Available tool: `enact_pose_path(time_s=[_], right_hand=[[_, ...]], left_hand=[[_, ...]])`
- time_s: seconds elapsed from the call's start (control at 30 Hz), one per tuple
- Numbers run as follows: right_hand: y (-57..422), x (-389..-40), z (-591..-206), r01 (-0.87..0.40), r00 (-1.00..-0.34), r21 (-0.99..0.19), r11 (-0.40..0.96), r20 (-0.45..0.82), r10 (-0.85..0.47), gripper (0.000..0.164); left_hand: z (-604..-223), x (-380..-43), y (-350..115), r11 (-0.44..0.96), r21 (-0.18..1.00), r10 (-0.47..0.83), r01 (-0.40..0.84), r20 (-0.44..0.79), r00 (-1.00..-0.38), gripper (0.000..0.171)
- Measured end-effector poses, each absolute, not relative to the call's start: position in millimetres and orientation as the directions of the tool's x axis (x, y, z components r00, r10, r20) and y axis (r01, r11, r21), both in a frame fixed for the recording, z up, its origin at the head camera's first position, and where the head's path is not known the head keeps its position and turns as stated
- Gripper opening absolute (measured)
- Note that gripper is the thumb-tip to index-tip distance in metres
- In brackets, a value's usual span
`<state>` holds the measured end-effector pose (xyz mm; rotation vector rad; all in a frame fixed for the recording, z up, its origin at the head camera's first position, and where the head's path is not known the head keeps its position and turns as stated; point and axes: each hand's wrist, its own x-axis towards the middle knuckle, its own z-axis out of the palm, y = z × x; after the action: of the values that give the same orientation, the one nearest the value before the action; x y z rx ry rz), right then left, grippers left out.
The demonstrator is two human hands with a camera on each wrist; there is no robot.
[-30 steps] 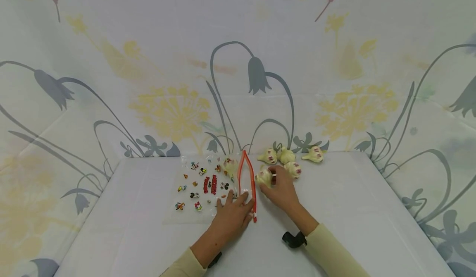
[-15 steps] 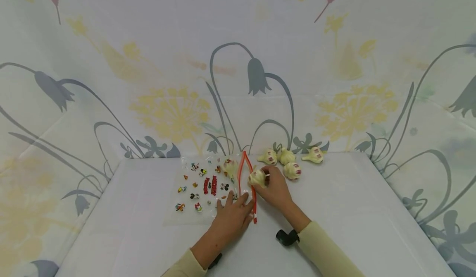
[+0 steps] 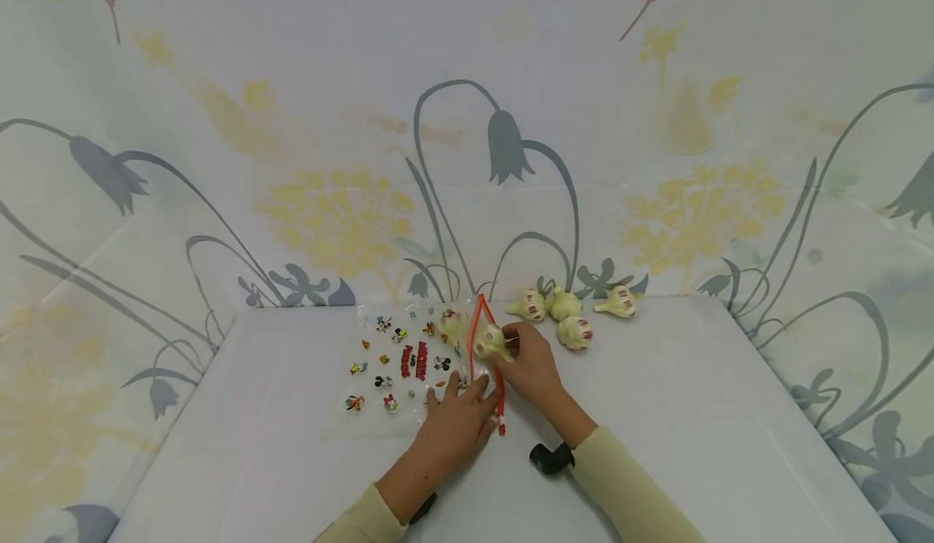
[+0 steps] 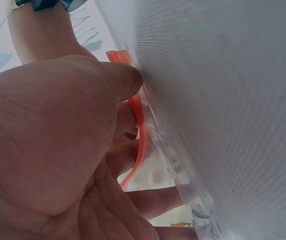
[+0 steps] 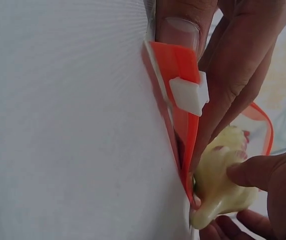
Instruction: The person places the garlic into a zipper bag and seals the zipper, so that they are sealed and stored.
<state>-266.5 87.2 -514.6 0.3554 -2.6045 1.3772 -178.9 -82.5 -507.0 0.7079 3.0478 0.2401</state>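
Observation:
A clear zip bag (image 3: 367,391) with cartoon prints lies on the table, its red zip strip (image 3: 474,328) spread apart at the right. My left hand (image 3: 456,421) rests on the bag near the mouth, fingers spread; in the left wrist view its thumb (image 4: 125,80) touches the edge by the red strip. My right hand (image 3: 534,369) grips a garlic bulb (image 3: 487,340) by its stem side, at the bag's mouth. In the right wrist view that bulb (image 5: 223,175) sits between thumb and fingers, beside the strip. Another garlic bulb (image 3: 452,328) shows through the bag's film.
Several garlic bulbs (image 3: 564,305) lie at the table's back edge, right of the bag. A white slider (image 5: 187,95) sits on the near end of the red strip. A flower-patterned cloth (image 3: 467,227) rises behind the white table (image 3: 693,413).
My right hand has carried the garlic bulb left from beside the strip into the bag's mouth. The left hand has stayed in place on the bag.

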Motion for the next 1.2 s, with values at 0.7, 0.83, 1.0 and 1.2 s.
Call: enact_pose_path(time_s=[0.7,0.83,1.0,1.2], right_hand=[[71.1,-279.1,-514.4,-0.254,-0.966,-0.767,0.589,0.228,-0.121,0.037],[68.8,-281.5,-512.7,-0.267,-0.962,-0.761,0.591,0.241,-0.125,0.036],[65.4,-283.1,-510.3,-0.28,-0.959,-0.763,0.583,0.242,-0.145,0.032],[62.2,-286.6,-509.7,-0.276,-0.961,-0.76,0.588,0.229,-0.154,0.031]], left_hand=[[-508.1,-179.6,-81.8,0.882,0.139,0.449,0.45,0.037,-0.893,0.048],[-507.8,-179.1,-81.9,0.883,0.127,0.45,0.451,0.041,-0.892,0.048],[-505.2,-177.5,-82.0,0.882,0.113,0.453,0.457,0.058,-0.889,0.048],[-504.7,-177.7,-82.4,0.879,0.116,0.458,0.462,0.059,-0.887,0.047]])
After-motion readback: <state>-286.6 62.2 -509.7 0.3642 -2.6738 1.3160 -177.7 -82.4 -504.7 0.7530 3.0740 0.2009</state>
